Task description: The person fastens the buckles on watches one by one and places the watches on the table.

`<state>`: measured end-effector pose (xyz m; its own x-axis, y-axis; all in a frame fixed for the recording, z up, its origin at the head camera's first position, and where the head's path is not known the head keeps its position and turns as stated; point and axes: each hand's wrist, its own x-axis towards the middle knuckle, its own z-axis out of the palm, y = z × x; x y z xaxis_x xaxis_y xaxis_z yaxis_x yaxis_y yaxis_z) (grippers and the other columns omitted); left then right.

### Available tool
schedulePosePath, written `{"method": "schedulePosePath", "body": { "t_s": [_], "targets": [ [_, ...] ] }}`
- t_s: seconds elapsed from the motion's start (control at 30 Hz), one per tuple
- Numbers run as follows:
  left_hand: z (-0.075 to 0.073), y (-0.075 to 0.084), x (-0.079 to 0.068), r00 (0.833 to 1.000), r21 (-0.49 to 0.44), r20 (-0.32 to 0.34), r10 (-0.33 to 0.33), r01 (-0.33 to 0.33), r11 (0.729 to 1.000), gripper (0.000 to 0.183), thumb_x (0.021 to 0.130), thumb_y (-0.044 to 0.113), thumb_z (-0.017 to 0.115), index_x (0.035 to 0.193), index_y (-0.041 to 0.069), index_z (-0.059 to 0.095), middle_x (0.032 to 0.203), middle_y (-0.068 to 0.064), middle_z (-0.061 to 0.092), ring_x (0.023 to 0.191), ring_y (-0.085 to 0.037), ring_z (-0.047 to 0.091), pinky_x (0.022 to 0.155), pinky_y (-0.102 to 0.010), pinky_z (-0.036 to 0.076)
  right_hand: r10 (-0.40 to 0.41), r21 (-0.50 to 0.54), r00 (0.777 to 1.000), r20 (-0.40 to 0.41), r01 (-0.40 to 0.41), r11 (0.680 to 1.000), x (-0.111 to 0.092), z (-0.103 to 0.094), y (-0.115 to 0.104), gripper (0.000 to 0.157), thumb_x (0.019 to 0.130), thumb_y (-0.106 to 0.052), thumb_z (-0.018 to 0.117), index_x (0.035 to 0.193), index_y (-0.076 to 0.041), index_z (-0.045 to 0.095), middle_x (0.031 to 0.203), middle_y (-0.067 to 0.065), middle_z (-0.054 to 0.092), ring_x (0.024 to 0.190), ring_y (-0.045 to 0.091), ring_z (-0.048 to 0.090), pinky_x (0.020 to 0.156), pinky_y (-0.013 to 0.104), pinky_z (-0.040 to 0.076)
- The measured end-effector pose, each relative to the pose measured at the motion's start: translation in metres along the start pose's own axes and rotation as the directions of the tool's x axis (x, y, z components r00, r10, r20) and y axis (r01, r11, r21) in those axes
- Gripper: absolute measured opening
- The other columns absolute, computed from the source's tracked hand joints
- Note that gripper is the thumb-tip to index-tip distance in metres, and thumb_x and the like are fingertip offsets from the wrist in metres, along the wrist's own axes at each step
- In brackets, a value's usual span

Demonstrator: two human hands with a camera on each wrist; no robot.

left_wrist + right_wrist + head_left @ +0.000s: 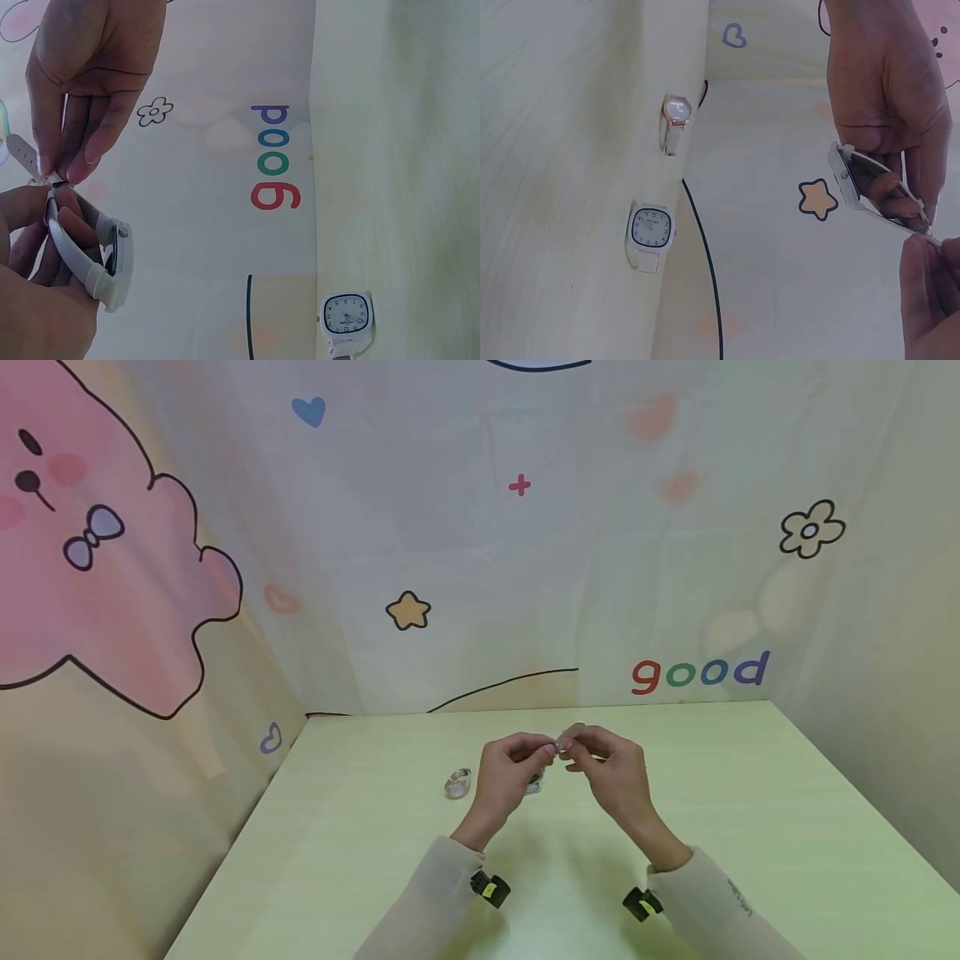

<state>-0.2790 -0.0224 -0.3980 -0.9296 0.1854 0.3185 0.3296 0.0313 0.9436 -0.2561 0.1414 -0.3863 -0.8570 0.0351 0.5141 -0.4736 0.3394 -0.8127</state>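
Up over the table, both hands work on a white-strapped wristwatch (124, 259). My left hand (504, 777) pinches its strap near the buckle, fingers inside the loop of the band. The case hangs below, seen edge-on in the right wrist view. My right hand (613, 768) pinches the same strap from the other side, thumb against forefinger. Between the two hands, the strap's free end (24, 154) with its punched holes sticks out. The fingertips cover most of the buckle.
A white square-faced watch (651, 227) stands on the pale green table (337, 877). To its left is a smaller round watch (457, 783) with a rose-gold rim. A printed curtain (465, 527) hangs behind the table's back edge.
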Motion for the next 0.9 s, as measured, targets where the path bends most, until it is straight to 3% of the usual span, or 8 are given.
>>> {"method": "schedulePosePath", "body": {
  "t_s": [0.2, 0.33, 0.57, 0.7, 0.9],
  "targets": [
    [-0.0010, 0.0003, -0.0006, 1.000, 0.005, 0.001, -0.012, 0.012, 1.000, 0.017, 0.091, 0.020, 0.071, 0.104, 0.009, 0.075, 0.098, -0.014, 0.074, 0.078, -0.007, 0.065, 0.073, -0.020, 0.053, 0.001, 0.032, 1.000, 0.013, -0.001, 0.999, -0.0018, -0.0010, 0.0017, 0.013, 0.091, -0.016, 0.070, 0.098, -0.006, 0.073, 0.096, 0.012, 0.074, 0.080, 0.009, 0.071, 0.068, 0.021, 0.059],
    [-0.0015, -0.0012, -0.0004, 1.000, 0.004, 0.005, 0.002, -0.002, 1.000, 0.017, 0.091, 0.022, 0.072, 0.102, 0.010, 0.076, 0.095, -0.014, 0.074, 0.078, -0.007, 0.066, 0.072, -0.021, 0.053, 0.008, 0.030, 1.000, 0.017, -0.008, 1.000, -0.0031, -0.0013, 0.0018, 0.013, 0.091, -0.016, 0.070, 0.098, -0.006, 0.073, 0.097, 0.012, 0.074, 0.081, 0.012, 0.072, 0.068, 0.022, 0.059],
    [-0.0015, -0.0037, -0.0002, 1.000, -0.016, -0.001, 0.009, -0.009, 1.000, 0.018, 0.090, 0.023, 0.072, 0.099, 0.008, 0.075, 0.090, -0.011, 0.074, 0.076, -0.010, 0.065, 0.070, -0.021, 0.053, 0.027, 0.026, 0.999, 0.026, -0.027, 0.999, -0.0051, -0.0010, 0.0003, 0.016, 0.091, -0.014, 0.070, 0.103, -0.004, 0.073, 0.099, 0.013, 0.074, 0.081, -0.001, 0.068, 0.068, 0.022, 0.059],
    [-0.0021, -0.0045, 0.0004, 1.000, -0.020, -0.002, 0.013, -0.013, 1.000, 0.017, 0.090, 0.023, 0.073, 0.098, 0.008, 0.075, 0.087, -0.009, 0.074, 0.075, -0.009, 0.065, 0.068, -0.021, 0.053, 0.026, 0.044, 0.999, 0.030, -0.028, 0.999, -0.0055, -0.0010, 0.0005, 0.016, 0.091, -0.012, 0.070, 0.104, -0.002, 0.073, 0.100, 0.015, 0.074, 0.081, -0.002, 0.068, 0.069, 0.022, 0.059],
    [-0.0027, -0.0031, 0.0020, 1.000, -0.067, -0.001, -0.015, 0.015, 0.998, 0.018, 0.089, 0.022, 0.073, 0.097, 0.006, 0.075, 0.082, -0.001, 0.072, 0.069, -0.009, 0.060, 0.063, -0.021, 0.049, 0.024, 0.055, 0.998, 0.055, -0.027, 0.998, -0.0049, -0.0025, 0.0016, 0.018, 0.091, -0.011, 0.070, 0.106, -0.001, 0.073, 0.103, 0.016, 0.073, 0.083, -0.003, 0.068, 0.072, 0.021, 0.058]
  ]
}}
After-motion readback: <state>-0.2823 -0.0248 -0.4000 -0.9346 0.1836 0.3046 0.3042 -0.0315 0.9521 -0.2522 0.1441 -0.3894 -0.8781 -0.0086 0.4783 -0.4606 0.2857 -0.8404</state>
